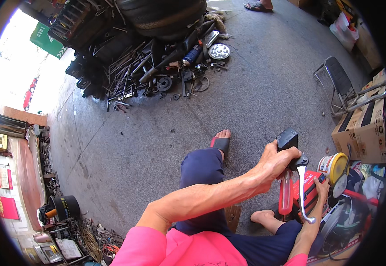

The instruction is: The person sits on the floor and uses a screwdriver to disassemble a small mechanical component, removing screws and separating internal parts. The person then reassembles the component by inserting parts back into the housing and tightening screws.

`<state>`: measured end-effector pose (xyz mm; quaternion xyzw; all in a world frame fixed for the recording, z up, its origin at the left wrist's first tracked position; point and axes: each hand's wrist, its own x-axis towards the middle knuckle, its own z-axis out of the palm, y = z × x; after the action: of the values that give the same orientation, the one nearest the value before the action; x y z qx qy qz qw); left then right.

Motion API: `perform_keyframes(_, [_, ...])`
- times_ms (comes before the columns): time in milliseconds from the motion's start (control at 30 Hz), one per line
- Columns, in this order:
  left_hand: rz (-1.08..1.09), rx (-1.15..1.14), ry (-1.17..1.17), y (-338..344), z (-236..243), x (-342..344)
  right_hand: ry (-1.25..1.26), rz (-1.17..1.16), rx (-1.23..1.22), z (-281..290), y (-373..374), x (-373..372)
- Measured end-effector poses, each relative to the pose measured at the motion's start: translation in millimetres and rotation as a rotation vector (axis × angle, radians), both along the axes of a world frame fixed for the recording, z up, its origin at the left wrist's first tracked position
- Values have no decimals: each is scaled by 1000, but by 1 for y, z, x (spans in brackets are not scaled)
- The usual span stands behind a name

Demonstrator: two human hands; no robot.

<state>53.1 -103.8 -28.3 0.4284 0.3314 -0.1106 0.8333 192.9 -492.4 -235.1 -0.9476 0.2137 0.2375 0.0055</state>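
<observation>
My left hand (276,160), closed, holds a brake lever assembly with a black reservoir (287,139) on top and a curved silver lever (302,190) hanging down. A screwdriver with a clear red handle (285,195) points downward from the same hand; its shaft is hidden by the fingers. Farther right, my right hand (321,189) grips the edge of a red and black box (307,184). Part of that box is covered by the lever. Beside it stands a yellow and white tub (333,166).
Cardboard boxes (365,133) and a folding chair (341,82) stand at the right. A large heap of metal parts (157,66) lies on the far floor under a tyre (164,17). At the left are a black bucket (65,208) and a cluttered bench. Another person's foot (259,6) shows at the top.
</observation>
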Motion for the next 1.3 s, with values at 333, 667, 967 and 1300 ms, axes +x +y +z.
perform_keyframes(333, [-70,-1,18,0,11,2,-118,26,63,-1,-2,-1])
perform_keyframes(667, [-91,52,19,-1,5,1,-87,32,88,0,-1,6])
perform_keyframes(967, [-93,71,-1,2,2,0,-132,101,144,-13,-4,10])
perform_keyframes(1300, [-45,109,63,0,17,8,-203,516,232,-22,38,-2])
